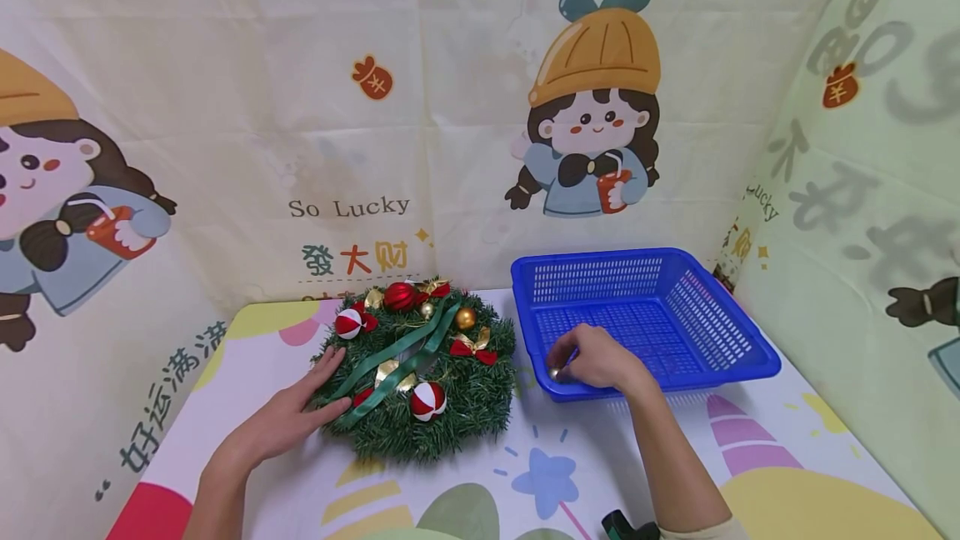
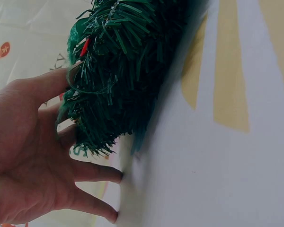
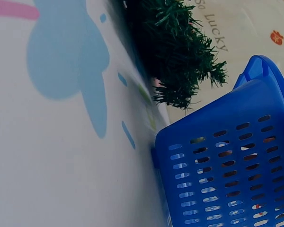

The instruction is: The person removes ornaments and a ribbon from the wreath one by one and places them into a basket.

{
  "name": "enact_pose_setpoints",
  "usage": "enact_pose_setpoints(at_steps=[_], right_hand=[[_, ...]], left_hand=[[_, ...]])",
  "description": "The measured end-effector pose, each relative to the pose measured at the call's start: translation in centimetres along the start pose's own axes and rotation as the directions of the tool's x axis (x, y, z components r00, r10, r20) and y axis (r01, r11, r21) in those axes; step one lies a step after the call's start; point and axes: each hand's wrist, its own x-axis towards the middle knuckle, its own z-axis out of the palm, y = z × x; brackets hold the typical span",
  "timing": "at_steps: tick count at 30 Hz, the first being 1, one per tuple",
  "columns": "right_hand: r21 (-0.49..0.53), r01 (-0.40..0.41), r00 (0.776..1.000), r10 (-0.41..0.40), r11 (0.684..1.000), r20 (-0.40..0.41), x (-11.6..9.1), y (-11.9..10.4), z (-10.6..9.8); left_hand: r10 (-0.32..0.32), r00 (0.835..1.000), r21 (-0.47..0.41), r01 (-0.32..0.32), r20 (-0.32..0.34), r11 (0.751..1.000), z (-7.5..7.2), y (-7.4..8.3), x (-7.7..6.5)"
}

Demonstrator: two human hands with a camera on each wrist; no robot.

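A green Christmas wreath [image 1: 468, 407] lies on the table, trimmed with red, white and gold balls, bows and a green ribbon [image 1: 397, 348]. My left hand [image 1: 288, 415] rests at its left edge with fingers spread. In the left wrist view, thumb and fingers reach around the branches [image 2: 128, 61], two fingertips down near the tabletop. Inside the near-left corner of the blue plastic basket [image 1: 652, 384], my right hand [image 1: 596, 357] pinches a small shiny ball [image 1: 555, 373]. The basket's slotted wall [image 3: 217, 137] hides most of that hand in the right wrist view.
The table wears a printed cloth [image 1: 450, 494] with a blue star and coloured shapes. Cream cloth walls [image 1: 450, 107] with cartoon prints enclose the back and both sides. A dark object [image 1: 626, 526] sits by the right forearm at the front edge.
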Motion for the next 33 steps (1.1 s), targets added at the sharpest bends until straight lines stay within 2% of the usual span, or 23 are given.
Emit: enact_pose_setpoints(at_steps=[19,25,33], right_hand=[[-0.020,-0.009,1.000,0.009,1.000,-0.001,0.01,0.05,0.07],[-0.040,0.029,1.000,-0.029,0.999,-0.003,-0.07,-0.05,-0.04],[-0.027,0.028,0.999,-0.029,0.999,-0.044,-0.05,-0.05,-0.05]], left_hand=[[0.012,1.000,-0.009,-0.012,-0.004,1.000,0.04,-0.09,-0.10],[0.005,1.000,-0.005,-0.005,-0.003,1.000,0.05,-0.05,-0.12],[-0.001,1.000,-0.007,0.001,0.004,1.000,0.06,-0.22,-0.01]])
